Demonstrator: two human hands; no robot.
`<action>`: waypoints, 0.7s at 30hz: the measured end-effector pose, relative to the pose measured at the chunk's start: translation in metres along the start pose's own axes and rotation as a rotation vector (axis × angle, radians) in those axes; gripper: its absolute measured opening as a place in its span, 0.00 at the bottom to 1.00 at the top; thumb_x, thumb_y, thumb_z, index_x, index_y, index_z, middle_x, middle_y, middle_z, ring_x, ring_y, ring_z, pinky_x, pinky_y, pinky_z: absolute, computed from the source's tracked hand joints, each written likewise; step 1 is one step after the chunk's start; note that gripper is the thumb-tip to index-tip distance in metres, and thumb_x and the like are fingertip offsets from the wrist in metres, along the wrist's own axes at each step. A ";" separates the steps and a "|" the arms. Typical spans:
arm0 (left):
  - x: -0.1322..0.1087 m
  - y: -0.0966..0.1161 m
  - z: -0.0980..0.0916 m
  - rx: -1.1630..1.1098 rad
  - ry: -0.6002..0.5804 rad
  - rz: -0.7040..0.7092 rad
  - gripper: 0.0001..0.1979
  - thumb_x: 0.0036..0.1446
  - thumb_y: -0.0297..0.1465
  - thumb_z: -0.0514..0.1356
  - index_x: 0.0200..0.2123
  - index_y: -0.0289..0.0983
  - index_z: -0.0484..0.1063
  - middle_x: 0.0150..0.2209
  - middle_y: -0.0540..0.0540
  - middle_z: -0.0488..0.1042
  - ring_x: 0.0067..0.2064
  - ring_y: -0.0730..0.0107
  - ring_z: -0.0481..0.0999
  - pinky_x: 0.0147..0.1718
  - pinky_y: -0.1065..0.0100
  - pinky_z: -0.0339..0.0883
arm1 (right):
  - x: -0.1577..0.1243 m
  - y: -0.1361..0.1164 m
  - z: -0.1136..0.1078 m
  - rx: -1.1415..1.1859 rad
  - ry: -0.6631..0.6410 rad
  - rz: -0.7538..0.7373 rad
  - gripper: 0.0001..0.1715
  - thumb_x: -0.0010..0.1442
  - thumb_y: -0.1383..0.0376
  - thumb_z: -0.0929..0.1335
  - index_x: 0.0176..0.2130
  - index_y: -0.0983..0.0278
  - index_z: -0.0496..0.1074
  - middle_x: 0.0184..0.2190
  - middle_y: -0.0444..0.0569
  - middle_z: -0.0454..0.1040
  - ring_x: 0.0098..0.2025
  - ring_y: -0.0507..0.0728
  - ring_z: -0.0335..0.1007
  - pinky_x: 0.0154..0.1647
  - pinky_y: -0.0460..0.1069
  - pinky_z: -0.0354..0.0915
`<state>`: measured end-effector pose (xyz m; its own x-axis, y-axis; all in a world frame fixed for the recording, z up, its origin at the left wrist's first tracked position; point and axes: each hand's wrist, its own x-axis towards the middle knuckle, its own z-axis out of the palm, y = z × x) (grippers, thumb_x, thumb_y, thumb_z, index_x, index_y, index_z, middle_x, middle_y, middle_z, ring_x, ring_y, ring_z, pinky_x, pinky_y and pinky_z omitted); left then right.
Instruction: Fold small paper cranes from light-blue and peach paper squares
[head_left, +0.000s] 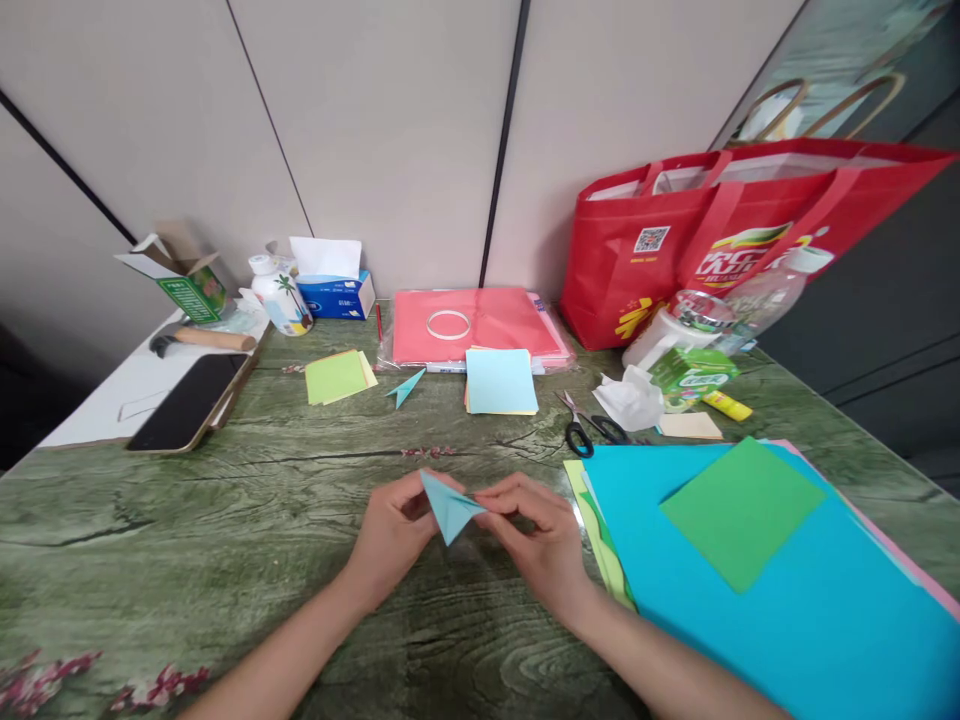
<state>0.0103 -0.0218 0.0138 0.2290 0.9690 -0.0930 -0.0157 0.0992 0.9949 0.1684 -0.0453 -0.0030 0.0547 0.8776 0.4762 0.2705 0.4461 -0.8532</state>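
Head view: left hand (394, 535) and right hand (536, 530) both pinch a light-blue paper piece (450, 508), already creased to a point, over the table (225, 520) at 6 o'clock; judging by its loose flaps, the folding looks midway.

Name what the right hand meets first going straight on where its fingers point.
The right hand points leftward: first the folded blue paper it pinches, then probably the left hand.

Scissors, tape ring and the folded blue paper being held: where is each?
Scissors (586, 421), head view, where the blades meet the handles.
Tape ring (448, 337), head view, on its near rim.
Folded paper (450, 507), head view, middle of its blue face.
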 end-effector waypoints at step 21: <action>0.003 0.000 -0.001 0.091 -0.142 -0.164 0.07 0.50 0.31 0.60 0.32 0.34 0.68 0.19 0.53 0.69 0.17 0.76 0.68 0.14 0.77 0.60 | 0.002 0.017 0.003 0.358 -0.268 0.418 0.16 0.50 0.68 0.69 0.42 0.64 0.68 0.38 0.51 0.75 0.41 0.55 0.73 0.40 0.49 0.71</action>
<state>0.0096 -0.0188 0.0140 0.3556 0.8996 -0.2536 0.1195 0.2254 0.9669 0.1699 -0.0354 -0.0169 -0.1702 0.9839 0.0547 -0.0643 0.0443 -0.9969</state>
